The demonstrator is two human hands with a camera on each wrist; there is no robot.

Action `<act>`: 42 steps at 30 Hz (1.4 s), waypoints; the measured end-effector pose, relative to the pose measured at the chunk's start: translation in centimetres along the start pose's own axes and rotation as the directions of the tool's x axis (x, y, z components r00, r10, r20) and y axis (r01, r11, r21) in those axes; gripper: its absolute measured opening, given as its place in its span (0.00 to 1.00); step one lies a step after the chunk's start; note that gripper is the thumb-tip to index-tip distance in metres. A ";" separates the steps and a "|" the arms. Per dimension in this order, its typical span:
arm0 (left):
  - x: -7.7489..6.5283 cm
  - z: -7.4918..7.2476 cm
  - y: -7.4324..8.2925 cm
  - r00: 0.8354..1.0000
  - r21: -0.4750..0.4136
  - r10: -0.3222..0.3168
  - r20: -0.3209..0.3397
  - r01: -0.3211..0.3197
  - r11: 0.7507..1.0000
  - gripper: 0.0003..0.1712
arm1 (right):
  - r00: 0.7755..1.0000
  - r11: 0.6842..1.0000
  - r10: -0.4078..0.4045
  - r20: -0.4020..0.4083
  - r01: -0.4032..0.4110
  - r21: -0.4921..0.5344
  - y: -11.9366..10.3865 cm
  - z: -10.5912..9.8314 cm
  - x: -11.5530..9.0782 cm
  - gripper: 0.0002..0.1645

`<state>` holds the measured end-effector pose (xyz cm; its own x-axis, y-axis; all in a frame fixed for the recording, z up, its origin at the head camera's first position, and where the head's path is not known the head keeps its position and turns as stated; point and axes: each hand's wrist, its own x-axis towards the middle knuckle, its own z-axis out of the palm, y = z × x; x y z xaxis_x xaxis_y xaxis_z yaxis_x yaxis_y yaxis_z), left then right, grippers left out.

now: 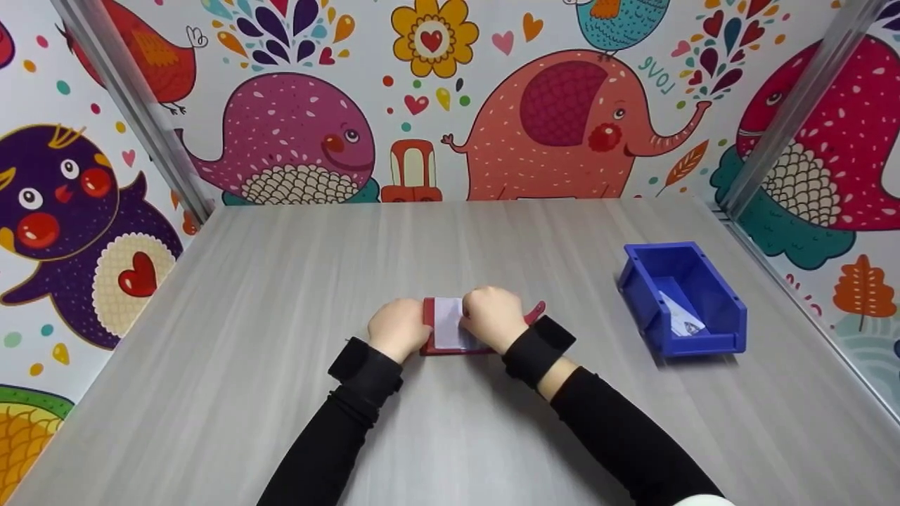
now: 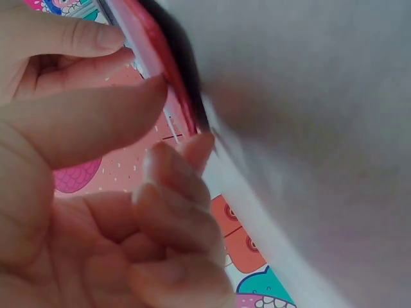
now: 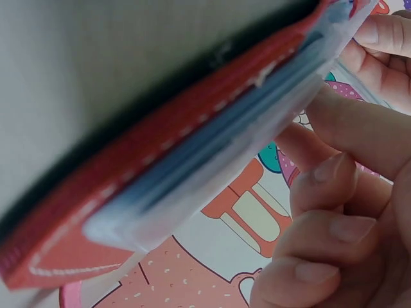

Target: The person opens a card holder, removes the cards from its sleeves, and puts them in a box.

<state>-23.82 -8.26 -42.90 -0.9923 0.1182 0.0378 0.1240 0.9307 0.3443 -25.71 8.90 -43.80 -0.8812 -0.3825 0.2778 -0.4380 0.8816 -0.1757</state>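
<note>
A pale grey tabletop (image 1: 281, 422) with faint, streaky wood grain runs back to a white rear wall (image 1: 374, 84) printed with cartoons: a purple whale (image 1: 288, 119), a yellow flower (image 1: 450, 41) and a coral elephant (image 1: 492, 140). The left wall (image 1: 28, 91) carries a dark purple bird (image 1: 70, 242); the right wall (image 1: 887, 247) bears a red creature (image 1: 858, 140), perhaps another whale, though the frame crops it. A metallic left post (image 1: 133, 105) and right post (image 1: 798, 105) mark the corners. The light is soft and fairly even.
</note>
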 end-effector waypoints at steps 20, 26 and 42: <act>0.8 0.4 1.4 0.995 -0.035 0.071 -0.065 -0.073 0.997 0.10 | 1.000 1.000 -0.001 0.012 0.001 0.020 -0.2 -0.2 -0.1 0.17; 0.8 0.6 1.6 0.994 -0.010 0.083 -0.068 -0.084 0.996 0.12 | 1.000 1.000 0.003 0.013 -0.003 0.028 -0.1 -0.3 -0.1 0.19; 0.7 0.9 1.9 0.992 0.035 0.087 -0.087 -0.084 0.996 0.10 | 0.999 0.999 0.006 0.032 -0.007 0.042 0.1 -0.3 -0.1 0.12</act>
<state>-24.27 -6.05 -43.07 -0.9745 0.1681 0.1489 0.2071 0.9291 0.3064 -25.64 9.13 -43.58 -0.8891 -0.3857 0.2465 -0.4385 0.8720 -0.2174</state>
